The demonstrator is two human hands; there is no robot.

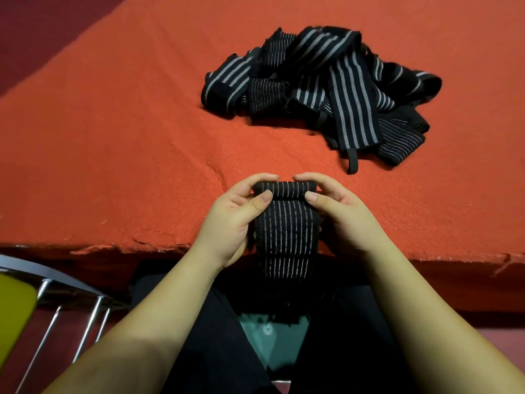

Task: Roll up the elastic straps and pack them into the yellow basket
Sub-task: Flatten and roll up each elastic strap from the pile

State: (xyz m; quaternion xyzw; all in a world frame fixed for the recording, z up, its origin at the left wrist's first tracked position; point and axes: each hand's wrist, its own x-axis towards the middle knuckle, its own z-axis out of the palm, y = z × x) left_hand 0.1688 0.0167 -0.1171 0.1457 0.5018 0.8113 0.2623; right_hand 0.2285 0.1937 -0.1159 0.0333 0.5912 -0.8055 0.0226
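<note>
Both hands rolling one elastic strap (285, 223) at the near edge of the orange-covered table (113, 137).

Strap's rolled end (284, 187) lying crosswise between the hands, its axis running left to right; the unrolled tail hanging over the table's near edge toward the person's lap, so the strap's long axis is pointing straight back at the body; left hand (241, 211) pinching the roll's left end, thumb on the near side and fingers curled over the far side; right hand (335, 211) gripping the right end the same way, both equally close; the next turn likely needing the roll drawn along the tail toward the body; pile of unrolled straps (321, 92) waiting farther back, toward the table's right side, well apart from the hands; something yellow (14, 305) by a metal frame at lower left, possibly the basket, cannot tell.
</note>
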